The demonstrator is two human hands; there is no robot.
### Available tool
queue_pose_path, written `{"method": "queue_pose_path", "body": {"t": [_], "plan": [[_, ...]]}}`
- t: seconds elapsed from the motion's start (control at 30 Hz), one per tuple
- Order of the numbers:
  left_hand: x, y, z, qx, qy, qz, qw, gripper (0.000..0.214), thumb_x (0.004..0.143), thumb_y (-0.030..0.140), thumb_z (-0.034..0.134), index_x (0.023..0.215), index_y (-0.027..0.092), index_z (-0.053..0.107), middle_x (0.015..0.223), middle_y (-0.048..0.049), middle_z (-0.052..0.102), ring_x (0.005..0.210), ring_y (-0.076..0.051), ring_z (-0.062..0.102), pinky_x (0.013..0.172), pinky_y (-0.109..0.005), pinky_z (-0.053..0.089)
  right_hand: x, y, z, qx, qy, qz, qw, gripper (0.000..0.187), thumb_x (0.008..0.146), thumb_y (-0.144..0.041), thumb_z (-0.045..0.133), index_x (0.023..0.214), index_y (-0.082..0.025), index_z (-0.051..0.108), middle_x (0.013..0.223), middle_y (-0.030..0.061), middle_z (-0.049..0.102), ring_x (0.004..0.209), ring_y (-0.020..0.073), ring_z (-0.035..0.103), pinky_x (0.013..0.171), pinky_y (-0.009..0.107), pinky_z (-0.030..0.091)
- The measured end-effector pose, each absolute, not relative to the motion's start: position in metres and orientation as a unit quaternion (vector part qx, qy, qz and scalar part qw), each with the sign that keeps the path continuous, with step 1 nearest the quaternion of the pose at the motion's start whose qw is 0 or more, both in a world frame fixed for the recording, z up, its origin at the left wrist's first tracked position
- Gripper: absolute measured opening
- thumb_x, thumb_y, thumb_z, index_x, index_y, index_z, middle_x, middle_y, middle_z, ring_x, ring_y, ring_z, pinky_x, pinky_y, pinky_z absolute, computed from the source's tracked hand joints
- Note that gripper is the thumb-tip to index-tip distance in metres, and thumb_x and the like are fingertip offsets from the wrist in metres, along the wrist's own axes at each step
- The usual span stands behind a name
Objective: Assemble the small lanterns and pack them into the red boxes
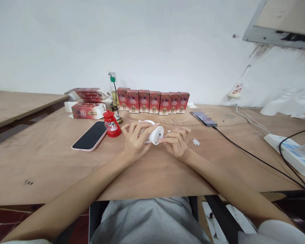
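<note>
My left hand [136,139] is wrapped round a small white lantern [156,135], tipped on its side with its round base turned toward my right hand. A dark spot shows on that base. The fingers of my right hand [177,141] are pinched together at the base's rim; whatever they hold is too small to name. Left of my hands stands a red lantern [113,124] with a clear middle, and behind it a dark bronze-coloured lantern [115,112]. A small white piece [196,142] lies to the right of my right hand.
Several red printed boxes [154,102] stand in a row at the back. Opened boxes [87,110] lie at the left, near a phone [90,136]. Another phone [203,119] with a cable lies at the right, before a white power strip [289,152]. Thin wire bits [175,122] lie mid-table.
</note>
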State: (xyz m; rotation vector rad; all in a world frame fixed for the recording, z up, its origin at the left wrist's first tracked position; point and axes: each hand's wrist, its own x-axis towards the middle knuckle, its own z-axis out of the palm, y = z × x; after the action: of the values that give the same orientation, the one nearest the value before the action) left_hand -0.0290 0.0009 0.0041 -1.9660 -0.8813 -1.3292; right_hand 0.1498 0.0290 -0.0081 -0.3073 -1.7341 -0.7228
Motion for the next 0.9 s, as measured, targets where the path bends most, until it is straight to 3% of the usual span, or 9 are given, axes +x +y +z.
{"method": "queue_pose_path", "body": {"t": [0.43, 0.67, 0.9], "plan": [[-0.0277, -0.0017, 0.0045, -0.748, -0.318, -0.497, 0.304, 0.035, 0.084, 0.032, 0.061, 0.117, 0.021, 0.058, 0.089, -0.0056, 0.066, 0.085, -0.021, 0.056, 0.074, -0.038, 0.027, 0.1510, 0.0286, -0.0067, -0.120, -0.729, -0.319, 0.594, 0.008, 0.088, -0.021, 0.059, 0.090, -0.029, 0.059, 0.072, -0.0040, 0.065, 0.073, 0.0139, 0.055, 0.075, 0.033, 0.037], [-0.0277, -0.0019, 0.0047, -0.744, -0.320, -0.500, 0.309, 0.036, 0.084, 0.035, 0.061, 0.118, 0.024, 0.058, 0.089, -0.0042, 0.067, 0.084, -0.020, 0.057, 0.074, -0.038, 0.027, 0.1525, 0.0293, -0.0077, -0.104, -0.738, -0.308, 0.591, 0.013, 0.085, -0.020, 0.063, 0.092, -0.031, 0.060, 0.075, -0.0048, 0.066, 0.075, 0.0138, 0.056, 0.077, 0.032, 0.036], [-0.0282, -0.0018, 0.0050, -0.742, -0.318, -0.498, 0.316, 0.035, 0.084, 0.035, 0.060, 0.118, 0.024, 0.058, 0.089, -0.0048, 0.068, 0.084, -0.021, 0.057, 0.075, -0.038, 0.027, 0.1524, 0.0305, -0.0075, -0.111, -0.754, -0.275, 0.587, 0.006, 0.089, -0.025, 0.058, 0.092, -0.030, 0.059, 0.076, -0.0052, 0.067, 0.074, 0.0136, 0.056, 0.077, 0.032, 0.037]]}}
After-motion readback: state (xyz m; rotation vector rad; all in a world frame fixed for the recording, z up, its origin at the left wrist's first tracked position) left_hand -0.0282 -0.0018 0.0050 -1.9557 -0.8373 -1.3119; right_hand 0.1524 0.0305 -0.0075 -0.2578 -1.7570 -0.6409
